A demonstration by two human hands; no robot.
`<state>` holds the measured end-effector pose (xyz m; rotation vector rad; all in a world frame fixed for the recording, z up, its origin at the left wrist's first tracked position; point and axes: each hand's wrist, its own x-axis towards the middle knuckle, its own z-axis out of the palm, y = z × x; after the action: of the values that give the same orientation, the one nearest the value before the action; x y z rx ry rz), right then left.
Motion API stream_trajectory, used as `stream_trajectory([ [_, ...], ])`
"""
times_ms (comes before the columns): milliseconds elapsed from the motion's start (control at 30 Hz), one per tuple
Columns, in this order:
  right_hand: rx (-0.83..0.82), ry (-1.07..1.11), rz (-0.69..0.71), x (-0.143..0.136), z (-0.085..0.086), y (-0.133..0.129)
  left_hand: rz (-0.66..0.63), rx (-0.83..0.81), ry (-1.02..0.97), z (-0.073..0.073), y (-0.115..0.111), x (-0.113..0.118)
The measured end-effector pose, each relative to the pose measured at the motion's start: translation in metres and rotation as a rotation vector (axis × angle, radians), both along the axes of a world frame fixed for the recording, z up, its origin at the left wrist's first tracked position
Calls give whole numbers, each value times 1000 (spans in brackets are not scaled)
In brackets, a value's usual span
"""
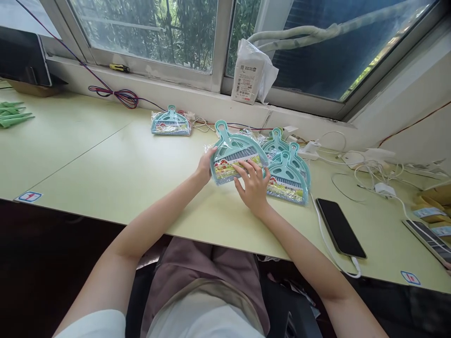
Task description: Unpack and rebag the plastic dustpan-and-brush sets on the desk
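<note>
A mint-green mini dustpan and brush set (225, 155) in clear plastic wrap is tilted up above the table, its loop handle at the top. My left hand (206, 164) grips its left edge, the thumb on the front and the other fingers hidden behind. Across the lower right of the wrapped front lies my right hand (254, 185), fingers spread over the printed card. Just right of it, several more wrapped dustpan sets (287, 176) rest in an overlapping pile. Another wrapped dustpan set (171, 123) lies apart, farther back and to the left.
A black phone (340, 227) with a white cable lies on the pale table (105, 159) at the right. Tangled white cords (375, 173) fill the back right. A white package (251, 72) stands on the window sill. A dark cable bundle (123, 96) hangs at the back left.
</note>
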<state>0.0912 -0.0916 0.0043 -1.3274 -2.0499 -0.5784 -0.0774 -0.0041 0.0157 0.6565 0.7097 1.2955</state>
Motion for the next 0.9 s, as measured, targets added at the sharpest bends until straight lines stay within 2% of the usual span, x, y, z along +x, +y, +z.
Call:
stream_trajectory([
  [100, -14, 51, -59, -2, 0, 1, 99, 133, 2, 3, -6, 5],
  [200, -30, 33, -48, 1, 0, 3, 99, 207, 16, 4, -10, 7],
  [400, -5, -58, 91, 3, 0, 4, 58, 248, 69, 2, -12, 8],
  [600, -4, -40, 119, -1, 2, 2, 22, 314, 158, 0, -16, 12],
  [900, -51, 63, 165, 4, 1, 7, 103, 330, 206, 2, -17, 9],
])
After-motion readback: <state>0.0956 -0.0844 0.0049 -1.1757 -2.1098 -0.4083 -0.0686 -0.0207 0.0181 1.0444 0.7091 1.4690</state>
